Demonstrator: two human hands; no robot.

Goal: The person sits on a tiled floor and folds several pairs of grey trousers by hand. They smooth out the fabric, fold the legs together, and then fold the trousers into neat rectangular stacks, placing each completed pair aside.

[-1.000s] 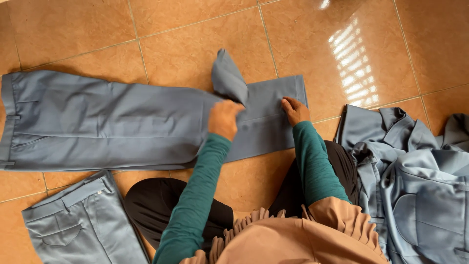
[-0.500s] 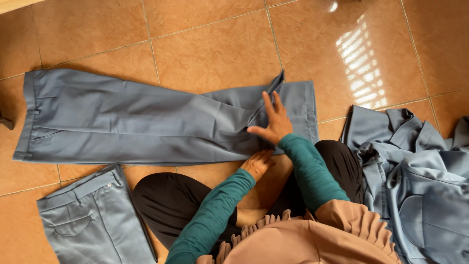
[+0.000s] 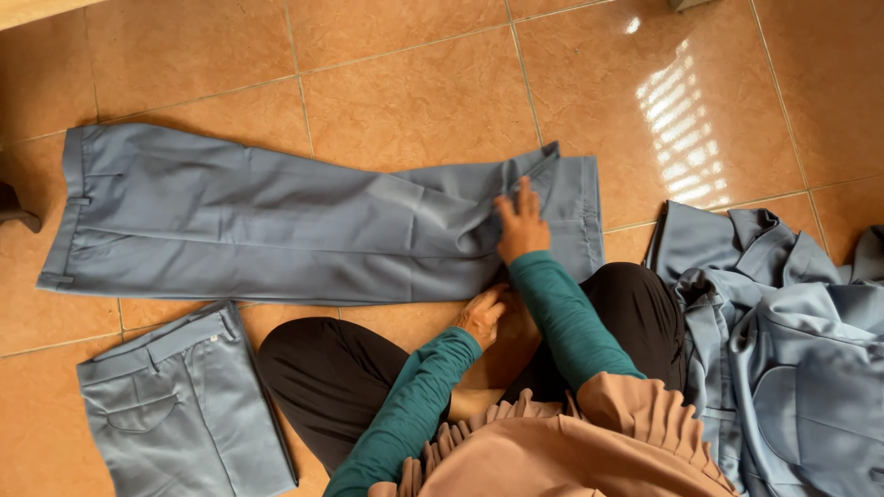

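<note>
Nearest the camera, the left hand is seen low against the lap, fingers curled at the near edge of the spread trousers. Whether that edge is pinched or merely touched cannot be told, since the fingertips are hidden in the fold of cloth.

Just beyond it, the right hand is laid open and flat on the trousers, fingers spread, nothing gripped. It is pressed on the lower legs close to the hems, where one leg lies slightly askew over the other; the cloth appears to be held down there so that the two legs can be lined up and smoothed.

From this hand the trousers are stretched away to the left across the floor, the waistband at the far left end and the hems just right of the hand.

Left of the left hand and nearer the camera, a folded pair is set apart, presumably as finished. To the right of both hands, a heap of the same grey-blue garments is piled loosely beside the knee.

Counted: one pair spread, one pair folded, one heap whose pieces cannot be counted.
</note>
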